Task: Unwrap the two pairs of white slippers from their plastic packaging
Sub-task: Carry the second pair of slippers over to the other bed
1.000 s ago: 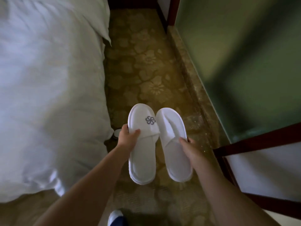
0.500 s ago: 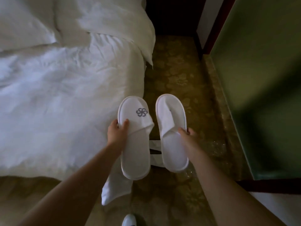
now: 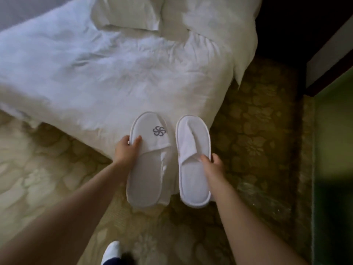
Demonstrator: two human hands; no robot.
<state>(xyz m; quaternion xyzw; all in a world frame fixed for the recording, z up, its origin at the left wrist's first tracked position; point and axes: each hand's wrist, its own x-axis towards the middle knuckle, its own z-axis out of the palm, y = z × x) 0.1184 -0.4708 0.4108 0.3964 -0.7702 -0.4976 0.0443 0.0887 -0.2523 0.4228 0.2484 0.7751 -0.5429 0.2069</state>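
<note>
I hold one white slipper in each hand, toes pointing away from me, above the carpet at the bed's corner. The left slipper (image 3: 147, 169) carries a grey swirl logo on its upper, and my left hand (image 3: 127, 152) grips its left edge. My right hand (image 3: 213, 167) holds the plain right slipper (image 3: 193, 169) by its right edge at the strap. Neither slipper has plastic on it. Crumpled clear plastic (image 3: 267, 199) glints on the carpet to the right of my right forearm.
A bed with a rumpled white duvet (image 3: 114, 69) and pillows (image 3: 172, 18) fills the upper left. Patterned gold carpet (image 3: 254, 146) covers the floor. A green wall panel (image 3: 334, 159) with dark wood trim runs along the right. My white shoe (image 3: 111, 251) shows at the bottom.
The view has swung left, bringing the bed and pillows into the centre. Both slippers stay in my hands, now in front of the bed's corner, slightly further apart.
</note>
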